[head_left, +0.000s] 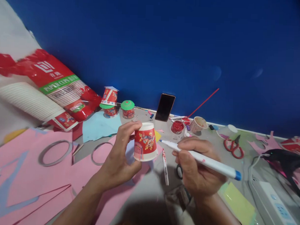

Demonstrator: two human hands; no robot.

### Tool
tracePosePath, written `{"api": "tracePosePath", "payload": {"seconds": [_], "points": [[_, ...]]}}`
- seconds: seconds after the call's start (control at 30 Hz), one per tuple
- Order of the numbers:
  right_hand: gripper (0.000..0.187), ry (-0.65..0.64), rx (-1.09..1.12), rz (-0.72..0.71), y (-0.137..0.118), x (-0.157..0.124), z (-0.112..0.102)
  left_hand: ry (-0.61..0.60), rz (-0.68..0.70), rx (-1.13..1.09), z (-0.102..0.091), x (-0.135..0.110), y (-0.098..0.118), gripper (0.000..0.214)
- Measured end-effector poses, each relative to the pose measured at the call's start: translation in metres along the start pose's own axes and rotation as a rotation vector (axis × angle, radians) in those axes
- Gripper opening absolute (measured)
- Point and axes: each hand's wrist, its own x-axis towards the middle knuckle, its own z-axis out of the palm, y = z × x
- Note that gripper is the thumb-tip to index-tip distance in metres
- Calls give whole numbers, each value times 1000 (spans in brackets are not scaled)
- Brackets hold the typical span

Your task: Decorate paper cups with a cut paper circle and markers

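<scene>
My left hand (122, 154) grips a red patterned paper cup (145, 141) that is upside down, its white base on top and its rim below. Between the thumb and fingers of my right hand (199, 168) is a white marker (209, 162) with a blue end. Its uncapped blue tip points left at the cup and stays a short gap away from it. Below and between the hands, a thin red and white pen (165, 167) lies on the table. A yellow paper scrap (157, 136) shows just behind the cup.
Paper-cup packaging (64, 86) and stacked cups (29, 100) lean at left over pink paper (36, 184). Decorated cups (127, 110) and a phone (165, 107) stand by the blue wall. At right are scissors (234, 148), a glue gun (283, 159) and a power strip (279, 207).
</scene>
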Motion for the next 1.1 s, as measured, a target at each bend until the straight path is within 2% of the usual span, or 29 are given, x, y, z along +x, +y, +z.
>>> {"api": "tracePosePath", "payload": {"seconds": [0.13, 0.33, 0.47, 0.6, 0.8, 0.97, 1.1], "points": [[6, -49, -36, -36, 1, 4, 6, -69, 11, 11, -2, -3, 0, 85], [7, -128, -134, -165, 1, 4, 6, -64, 45, 22, -2, -5, 3, 85], [8, -130, -167, -241, 0, 8, 7, -79, 52, 37, -1, -7, 2, 86], [11, -127, -149, -208, -3, 12, 8, -94, 31, 27, 2, -10, 0, 86], [15, -52, -29, -87, -3, 12, 7, -97, -59, -13, 5, -12, -2, 86], [12, -122, -61, -86, 0, 11, 8, -85, -97, -13, 3, -12, -2, 87], [9, -169, -86, -143, -1, 12, 7, -87, -69, 14, 3, -9, -2, 88]]}}
